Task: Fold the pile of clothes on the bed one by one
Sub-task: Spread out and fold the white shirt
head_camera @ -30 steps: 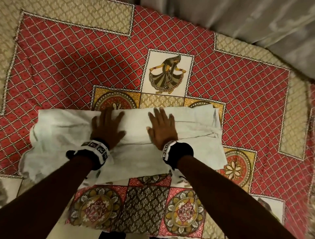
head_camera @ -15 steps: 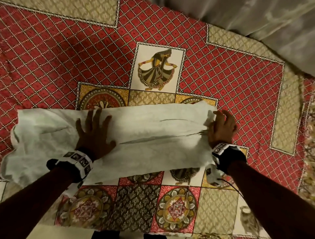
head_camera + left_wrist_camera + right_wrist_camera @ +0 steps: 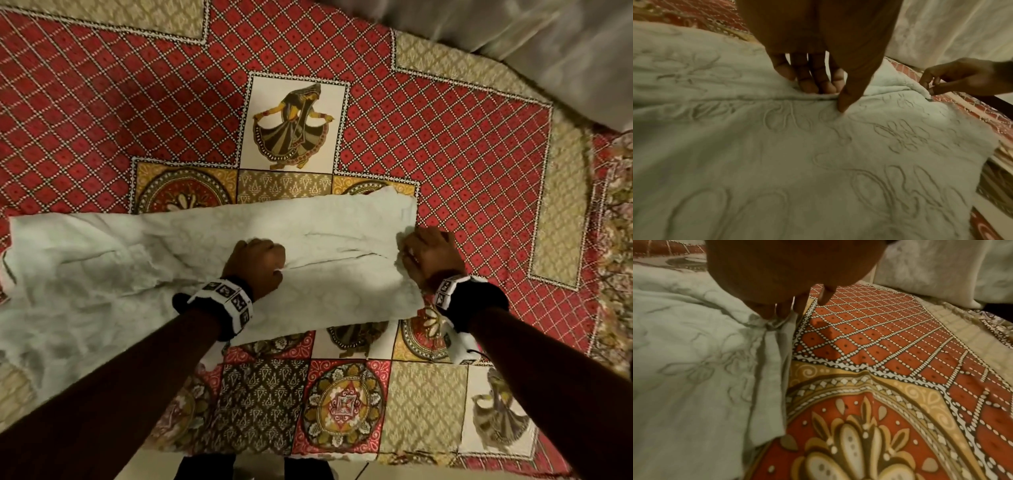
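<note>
A pale white embroidered garment (image 3: 144, 260) lies spread across the patterned bedspread (image 3: 462, 171), partly folded into a long strip. My left hand (image 3: 257, 265) sits near its middle with fingers curled, pinching a fold line of the cloth (image 3: 830, 95). My right hand (image 3: 428, 255) is at the garment's right end, fingers curled and pinching that edge (image 3: 774, 319). The left wrist view shows the raised floral stitching on the garment (image 3: 818, 162) and my right hand (image 3: 953, 81) at its far corner.
The bedspread is red diamond-patterned with mandala squares and a dancer panel (image 3: 294, 123). A grey-white blanket or pillow (image 3: 548, 44) lies at the far right. The bed's near edge (image 3: 342, 459) runs along the bottom, with the floor below.
My left hand has slid right from the garment's left part to its middle and curled from flat into a pinch. My right hand stays at the right end, now gripping the edge.
</note>
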